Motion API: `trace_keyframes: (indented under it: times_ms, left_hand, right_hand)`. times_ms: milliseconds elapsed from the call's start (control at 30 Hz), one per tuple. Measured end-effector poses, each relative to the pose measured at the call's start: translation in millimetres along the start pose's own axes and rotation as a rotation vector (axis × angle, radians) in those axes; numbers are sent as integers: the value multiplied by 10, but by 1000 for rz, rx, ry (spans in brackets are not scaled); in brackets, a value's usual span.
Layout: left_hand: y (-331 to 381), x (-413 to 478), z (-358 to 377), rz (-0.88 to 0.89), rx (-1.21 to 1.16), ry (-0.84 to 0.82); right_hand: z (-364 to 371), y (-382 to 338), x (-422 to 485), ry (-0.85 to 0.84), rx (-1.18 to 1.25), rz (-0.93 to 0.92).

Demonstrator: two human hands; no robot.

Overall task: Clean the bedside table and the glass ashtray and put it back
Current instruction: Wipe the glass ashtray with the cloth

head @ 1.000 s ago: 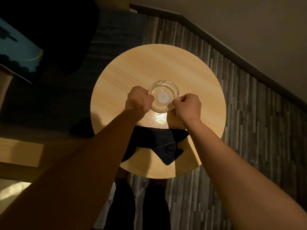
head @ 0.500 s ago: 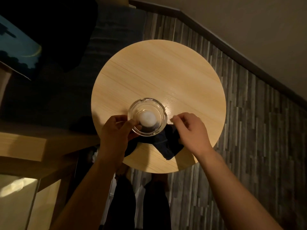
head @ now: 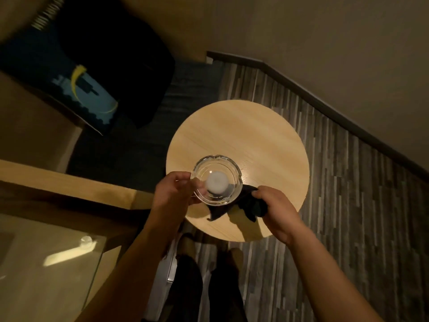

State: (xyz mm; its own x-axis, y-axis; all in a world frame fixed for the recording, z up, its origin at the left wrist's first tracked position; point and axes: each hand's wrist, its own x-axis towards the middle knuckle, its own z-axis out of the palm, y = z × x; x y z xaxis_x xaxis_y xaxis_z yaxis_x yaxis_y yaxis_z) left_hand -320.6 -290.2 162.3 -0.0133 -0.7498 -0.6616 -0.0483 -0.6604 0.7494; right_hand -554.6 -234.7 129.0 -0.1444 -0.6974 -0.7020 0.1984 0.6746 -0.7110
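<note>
A: What are the hands doing?

B: The left hand [head: 173, 191] pinches the left rim of the glass ashtray [head: 216, 180], thumb and fingers curled round the edge. The right hand [head: 276, 210] is closed round a bunched dark cloth [head: 249, 205], just to the right of the ashtray.

A: And where is the ashtray?

B: Over the near part of the round wooden bedside table [head: 243, 135], partly over the cloth. I judge it is lifted off the top, though I cannot tell for sure. A pale round patch shows at its centre; whether that is something inside or only glare, I cannot say.

A: What could go wrong?

B: The whole weight seems to hang on one rim pinch. Smooth glass may slip from it, and the ashtray sits close to the table's near edge, so a drop could land on the wood or carry on to the plank floor [head: 348, 217] and break. Rubbing hard with the cloth against a one-sided hold could also twist the ashtray out of the fingers. A loose tail of cloth trails on the table and might snag when the ashtray goes back down.

A: Count things for me.

B: Two hands, one ashtray, one cloth, one table. Further left, one dark bag [head: 116, 66] lies in the shadows.
</note>
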Motion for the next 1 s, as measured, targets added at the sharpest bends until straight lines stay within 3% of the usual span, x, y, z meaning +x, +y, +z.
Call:
trace_keyframes:
  times_ms: [167,267,567,667,733,867,1000]
  left_hand:
    - [680,-633,-97,85,0,6]
    - [1038,-990,-83,145,20,-42]
    - [1859,-1727,166,348,50,-128]
    - [1989,-1866,244,412,64,-142]
    - [2035,-1942,297,439,90,-147]
    - [2079,-2034,362,464,83,-139]
    - [2146,-2090,388,466,30,-144]
  right_hand:
    - [-21,-754,-755,-187,406,-14]
    - [-70,-1252,-1247,-299,398,-97]
    - [-63,-2457,-2246,-303,-519,-458]
    - [-63,-2691,-2355,-198,-921,-673]
    - [-35,-2790,-2385,-117,-1057,-744]
    - [-45,-2902,-2395,-95,-881,-710]
    - [-60,-2970,-2330,-237,-592,-539]
